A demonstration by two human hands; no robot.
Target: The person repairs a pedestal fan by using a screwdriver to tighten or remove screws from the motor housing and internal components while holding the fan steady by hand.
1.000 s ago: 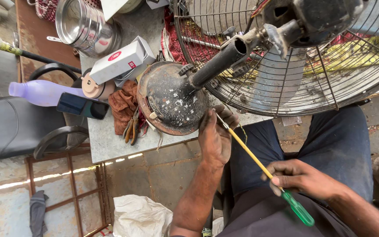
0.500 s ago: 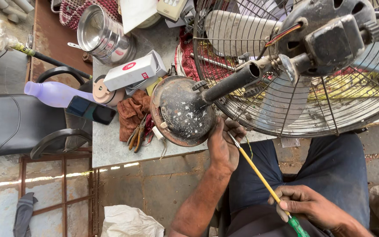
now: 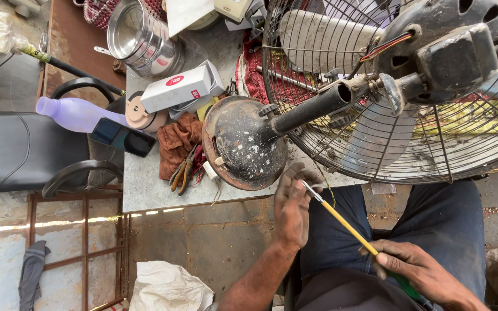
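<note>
yellow-shafted screwdriver (image 3: 347, 226), green handle, slanted

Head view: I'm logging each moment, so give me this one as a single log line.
left hand: steadies screwdriver tip | right hand: holds its green handle | nearby: rusty fan base, fan cage

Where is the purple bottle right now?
In the head view, the purple bottle lies on its side at the far left, over the black chair, its end beside the dark phone at the table's left edge.
</note>
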